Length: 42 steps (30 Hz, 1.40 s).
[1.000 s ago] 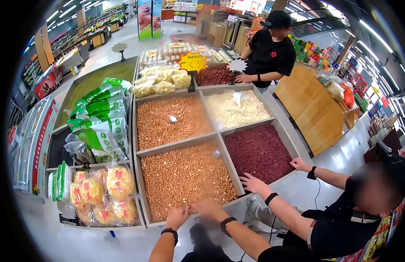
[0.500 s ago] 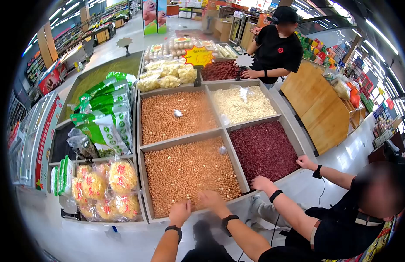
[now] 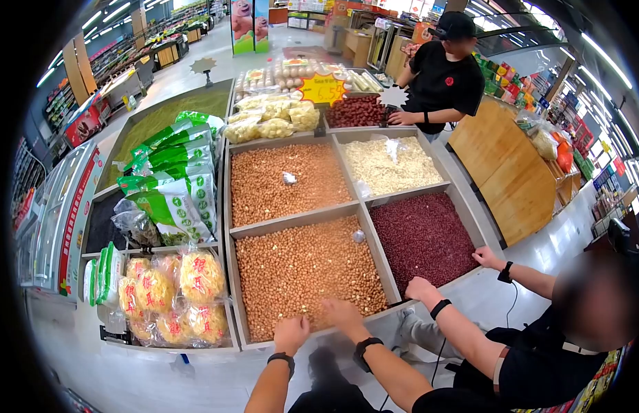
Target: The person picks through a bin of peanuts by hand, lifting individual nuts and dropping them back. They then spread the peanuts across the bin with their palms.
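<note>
The front bin holds loose tan-brown kernels that look like shelled peanuts. My left hand is at the bin's front rim with its fingers curled closed; anything inside them is hidden. Beside it on the right, my right hand reaches over the rim to the kernels, its fingertips smeared and hard to make out. A small clear plastic bundle lies on the kernels near the bin's right wall. Both my wrists wear black bands.
Dark red beans fill the bin on the right, where a co-worker's hands rest at the edge. Pale flakes and more brown kernels lie behind. Bagged goods stand left. Another person stands at the back.
The view has shifted slightly, moving the bins a little to the right in the picture. My hands stay at the front rim, and the co-worker's nearer hand looks more closed.
</note>
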Each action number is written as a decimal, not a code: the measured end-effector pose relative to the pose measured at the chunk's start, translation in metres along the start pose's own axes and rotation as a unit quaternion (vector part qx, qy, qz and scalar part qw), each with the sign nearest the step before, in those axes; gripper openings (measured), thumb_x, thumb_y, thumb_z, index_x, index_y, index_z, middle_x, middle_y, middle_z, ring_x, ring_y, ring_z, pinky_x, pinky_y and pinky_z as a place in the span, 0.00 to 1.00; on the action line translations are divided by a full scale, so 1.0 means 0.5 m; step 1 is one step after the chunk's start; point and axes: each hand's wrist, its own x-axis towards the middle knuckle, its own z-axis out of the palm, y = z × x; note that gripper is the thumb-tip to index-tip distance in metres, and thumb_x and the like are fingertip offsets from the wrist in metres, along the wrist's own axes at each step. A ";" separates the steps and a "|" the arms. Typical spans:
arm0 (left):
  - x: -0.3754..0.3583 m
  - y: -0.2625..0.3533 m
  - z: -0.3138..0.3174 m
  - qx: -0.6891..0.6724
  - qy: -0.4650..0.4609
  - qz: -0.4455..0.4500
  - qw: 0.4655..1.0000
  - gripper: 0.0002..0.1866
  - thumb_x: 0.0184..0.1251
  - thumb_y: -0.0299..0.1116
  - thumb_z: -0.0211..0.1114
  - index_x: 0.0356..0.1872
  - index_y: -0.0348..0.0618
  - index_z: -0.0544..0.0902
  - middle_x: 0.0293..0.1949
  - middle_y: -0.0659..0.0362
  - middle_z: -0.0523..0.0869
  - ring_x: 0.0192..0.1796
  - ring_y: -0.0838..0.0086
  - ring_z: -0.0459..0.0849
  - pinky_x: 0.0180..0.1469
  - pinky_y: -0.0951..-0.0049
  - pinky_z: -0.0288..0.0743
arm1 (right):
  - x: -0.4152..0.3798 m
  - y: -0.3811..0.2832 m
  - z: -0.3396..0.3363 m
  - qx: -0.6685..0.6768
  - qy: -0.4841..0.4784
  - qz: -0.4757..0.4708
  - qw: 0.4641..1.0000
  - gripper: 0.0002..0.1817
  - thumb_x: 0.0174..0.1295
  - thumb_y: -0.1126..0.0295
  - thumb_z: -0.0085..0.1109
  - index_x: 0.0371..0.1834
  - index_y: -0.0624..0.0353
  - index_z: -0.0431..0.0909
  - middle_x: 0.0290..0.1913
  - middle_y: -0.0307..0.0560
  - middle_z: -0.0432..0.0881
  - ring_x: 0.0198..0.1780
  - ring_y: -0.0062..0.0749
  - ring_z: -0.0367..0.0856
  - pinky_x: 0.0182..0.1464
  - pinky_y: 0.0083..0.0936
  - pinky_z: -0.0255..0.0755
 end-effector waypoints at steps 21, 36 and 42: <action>-0.007 0.013 -0.027 -0.046 -0.005 -0.025 0.999 0.26 0.71 0.55 0.55 0.31 0.42 0.90 0.28 0.42 0.88 0.34 0.46 0.89 0.40 0.47 0.82 | 0.012 0.013 0.010 -0.073 -0.016 -0.076 0.994 0.24 0.74 0.48 0.51 0.35 0.57 0.86 0.33 0.59 0.86 0.36 0.60 0.84 0.37 0.50 0.76; 0.039 -0.079 0.052 -0.051 0.093 0.036 0.994 0.29 0.77 0.47 0.56 0.23 0.29 0.82 0.15 0.40 0.75 0.16 0.54 0.74 0.26 0.50 0.65 | 0.000 0.002 -0.053 0.090 -0.030 -0.015 0.995 0.33 0.74 0.40 0.48 0.31 0.58 0.88 0.30 0.59 0.86 0.36 0.59 0.86 0.41 0.51 0.79; 0.059 -0.132 0.074 -0.155 -0.017 -0.024 0.987 0.26 0.76 0.44 0.58 0.20 0.34 0.80 0.13 0.52 0.76 0.16 0.71 0.68 0.22 0.59 0.64 | 0.031 0.068 0.041 0.236 -0.046 0.017 0.971 0.13 0.66 0.64 0.56 0.32 0.57 0.87 0.34 0.57 0.87 0.40 0.53 0.87 0.43 0.48 0.78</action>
